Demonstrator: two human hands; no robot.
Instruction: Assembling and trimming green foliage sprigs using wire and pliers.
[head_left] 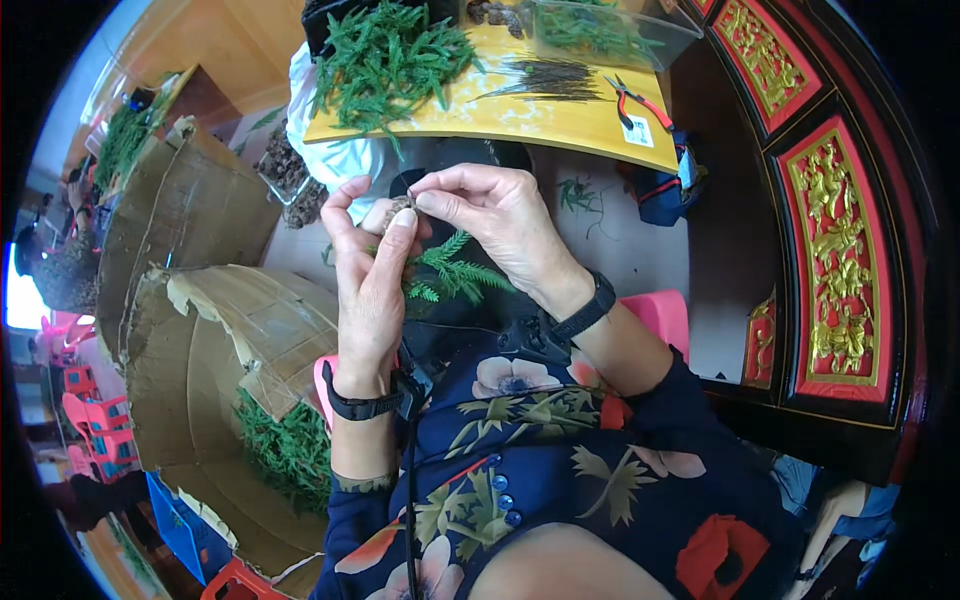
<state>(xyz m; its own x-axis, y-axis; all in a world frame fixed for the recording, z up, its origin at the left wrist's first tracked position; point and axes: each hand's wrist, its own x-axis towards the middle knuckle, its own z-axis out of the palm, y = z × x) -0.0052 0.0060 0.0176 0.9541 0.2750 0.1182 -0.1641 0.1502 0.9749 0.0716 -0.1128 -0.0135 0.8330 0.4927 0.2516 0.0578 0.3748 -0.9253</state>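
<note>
The left hand (365,265) is clamping a brown lump (399,211) between thumb and fingers, while the right hand (500,220) is bringing thumb and forefinger together at its upper right edge; what that pinch is holding is staying too small to tell. Taking the hands as the dial's centre, the box (185,400) is standing between 7 and 8 o'clock, with greens showing inside. The table (500,115) is stretching from 12 to 2, bearing the pile (390,70) at 12, the tub (610,35) and thin dark strands (550,80) between 1 and 2, and the pliers (640,100) at 2. The sprig (460,272) is showing just below the hands, its long axis running from 10 to 4 and its tips pointing toward 4. The lump is sitting at the dial's centre, the fingers hiding its long axis.
</note>
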